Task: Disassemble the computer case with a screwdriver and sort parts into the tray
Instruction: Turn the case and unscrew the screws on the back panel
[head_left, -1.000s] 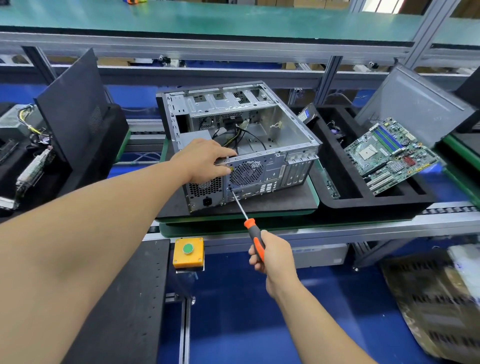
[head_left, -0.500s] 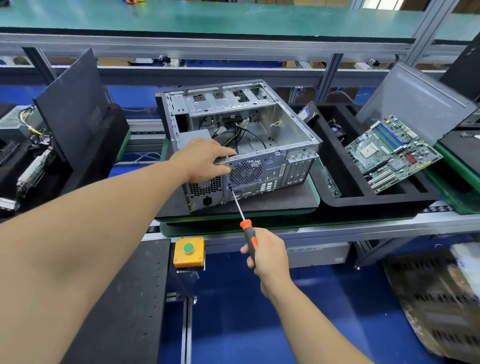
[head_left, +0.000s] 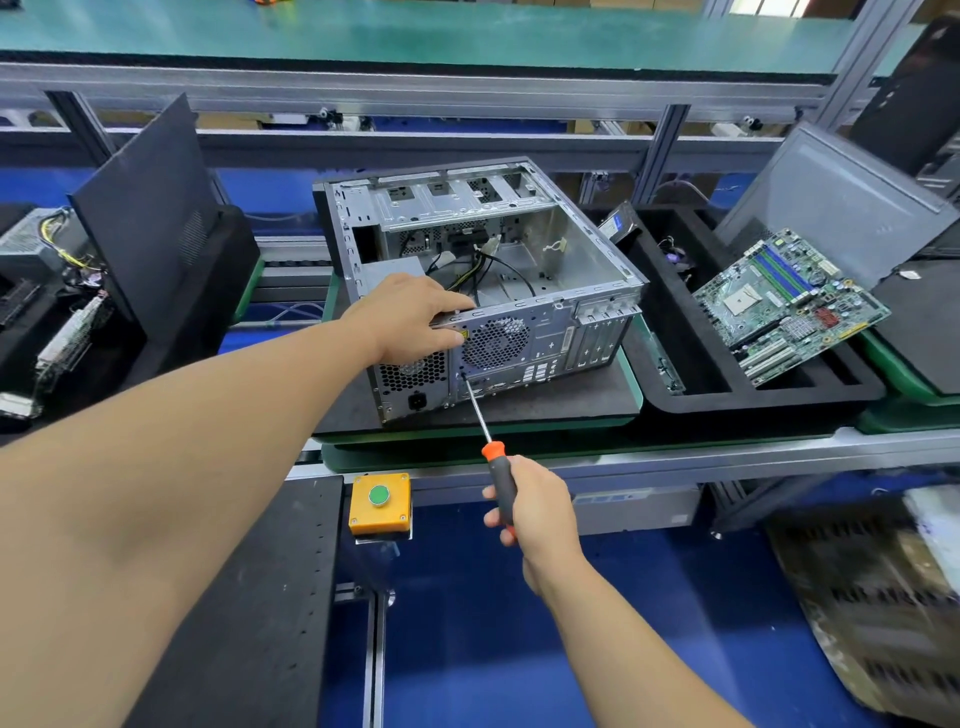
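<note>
**Screwdriver tip on rear panel, case braced**

Far left of frame: black panel (head_left: 150, 208) leaning upright, loose parts with yellow wiring (head_left: 57, 249) beside it at the edge. Lower left: black perforated plate (head_left: 249, 597), yellow box with green button (head_left: 380, 503) just right of it. Centre: open computer case (head_left: 483, 291) lying on its side on a dark mat (head_left: 571, 400), rear panel facing the camera, cables visible inside. Left hand (head_left: 415, 319) draped over the near top edge of the case above the fan grille, fingers curled over the rim, thumb against the rear panel. Below centre: right hand (head_left: 535, 506) wrapped around the grey-orange handle of the screwdriver (head_left: 493, 462), shaft angled up-left, tip touching the rear panel just under the fan grille. Right of case: black foam tray (head_left: 769, 400), touching the mat's edge, green motherboard (head_left: 789, 301) resting tilted across its far right compartments. Upper right: grey side panel (head_left: 841, 202) propped behind the tray.
</note>
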